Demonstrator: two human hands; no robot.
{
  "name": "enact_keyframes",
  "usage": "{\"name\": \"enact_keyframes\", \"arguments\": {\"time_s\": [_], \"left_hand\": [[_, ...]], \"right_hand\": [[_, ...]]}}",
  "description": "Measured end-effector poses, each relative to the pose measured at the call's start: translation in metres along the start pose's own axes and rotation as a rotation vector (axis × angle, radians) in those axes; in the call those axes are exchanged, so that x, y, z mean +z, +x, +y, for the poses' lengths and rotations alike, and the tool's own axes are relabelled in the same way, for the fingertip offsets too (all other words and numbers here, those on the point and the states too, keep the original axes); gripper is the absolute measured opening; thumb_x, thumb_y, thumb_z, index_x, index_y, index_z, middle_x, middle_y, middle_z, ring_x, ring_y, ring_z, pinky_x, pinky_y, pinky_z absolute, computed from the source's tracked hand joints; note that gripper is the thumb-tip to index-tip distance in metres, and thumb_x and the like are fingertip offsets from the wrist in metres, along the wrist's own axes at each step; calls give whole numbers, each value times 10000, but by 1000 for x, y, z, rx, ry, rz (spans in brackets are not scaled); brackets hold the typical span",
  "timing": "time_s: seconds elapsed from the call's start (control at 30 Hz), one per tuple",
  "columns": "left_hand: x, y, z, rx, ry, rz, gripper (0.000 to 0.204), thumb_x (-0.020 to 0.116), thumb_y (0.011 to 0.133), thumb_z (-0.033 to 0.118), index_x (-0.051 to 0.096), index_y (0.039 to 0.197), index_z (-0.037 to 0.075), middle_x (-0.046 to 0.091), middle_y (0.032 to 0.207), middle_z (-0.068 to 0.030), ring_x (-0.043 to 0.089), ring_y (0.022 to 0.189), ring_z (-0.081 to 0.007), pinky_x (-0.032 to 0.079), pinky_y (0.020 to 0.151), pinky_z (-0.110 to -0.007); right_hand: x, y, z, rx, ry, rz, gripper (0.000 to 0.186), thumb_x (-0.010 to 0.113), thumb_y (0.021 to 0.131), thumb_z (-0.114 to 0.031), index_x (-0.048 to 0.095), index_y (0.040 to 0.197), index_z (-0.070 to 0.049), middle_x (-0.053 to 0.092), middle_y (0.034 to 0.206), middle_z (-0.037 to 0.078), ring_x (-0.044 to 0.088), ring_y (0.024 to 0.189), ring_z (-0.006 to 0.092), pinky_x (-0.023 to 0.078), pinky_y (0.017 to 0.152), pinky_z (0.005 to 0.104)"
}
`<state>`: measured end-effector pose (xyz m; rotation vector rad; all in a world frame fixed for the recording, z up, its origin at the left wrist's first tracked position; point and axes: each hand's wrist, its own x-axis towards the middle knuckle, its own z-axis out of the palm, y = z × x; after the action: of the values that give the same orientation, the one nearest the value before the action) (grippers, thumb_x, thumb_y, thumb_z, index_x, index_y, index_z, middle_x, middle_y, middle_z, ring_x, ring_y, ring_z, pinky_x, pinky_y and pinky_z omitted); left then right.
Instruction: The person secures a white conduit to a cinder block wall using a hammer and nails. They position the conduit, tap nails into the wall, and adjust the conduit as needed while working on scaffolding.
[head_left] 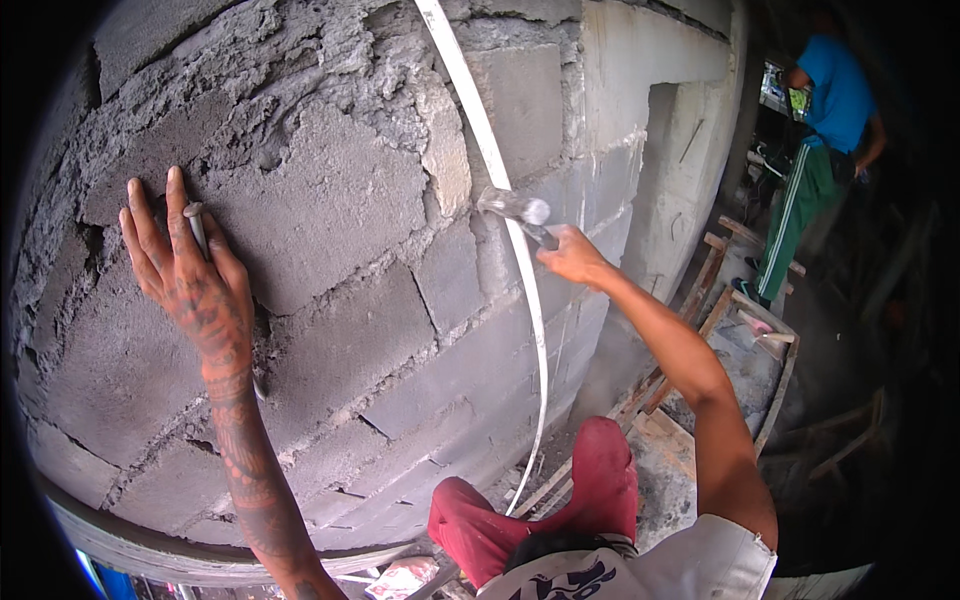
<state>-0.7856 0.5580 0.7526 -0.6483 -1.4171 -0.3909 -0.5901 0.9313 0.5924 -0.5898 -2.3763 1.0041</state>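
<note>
My left hand (192,275) rests on the rough grey block wall (345,205), fingers stretched along it. A metal rod with a flattened head, like a chisel (197,228), is tucked between its thumb and fingers. Its lower end seems to show beside my wrist. My right hand (573,256) is wrapped round the handle of a hammer (517,207). The hammer's metal head is in front of a long white pipe or strip (530,290) that hangs down the wall. Whether the head touches the strip or wall, I cannot tell.
Uneven mortar (300,70) covers the upper blocks. On the right is a concrete column (660,45) with a recess. Wooden planks (665,440) and a rubble-covered platform (735,375) lie below. A person (820,150) in a blue shirt stands at the far right.
</note>
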Motion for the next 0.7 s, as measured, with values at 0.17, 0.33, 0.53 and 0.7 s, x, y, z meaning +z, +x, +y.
{"name": "enact_keyframes", "arguments": {"time_s": [0.17,0.33,0.53,0.7], "left_hand": [[1,0,0,-3,12,12,530,579,1029,156,489,1541,255,326,1654,-97,282,1529,-344,228,1242,-492],[4,-2,-1,2,-6,25,531,576,1027,160,490,1541,262,327,1653,-98,273,1533,-342,221,1243,-501],[2,-2,-2,13,-6,23,546,575,1028,164,471,1552,274,310,1661,-93,268,1537,-332,215,1245,-504],[4,-3,-2,4,7,27,497,541,1056,189,485,1546,253,336,1650,-99,272,1533,-345,218,1245,-502]], "right_hand": [[9,-25,-6,-143,7,-35,239,623,843,-142,671,997,34,647,747,168,618,713,238,521,727,383],[5,-19,-12,-679,51,111,205,650,827,-67,652,1013,19,696,866,153,652,760,211,523,711,358],[9,-11,-11,22,-56,54,303,643,817,-208,668,999,33,677,818,112,630,846,190,507,815,371],[6,-32,-28,-333,116,14,302,624,835,-241,675,946,35,645,745,143,622,766,217,517,761,395]]}}
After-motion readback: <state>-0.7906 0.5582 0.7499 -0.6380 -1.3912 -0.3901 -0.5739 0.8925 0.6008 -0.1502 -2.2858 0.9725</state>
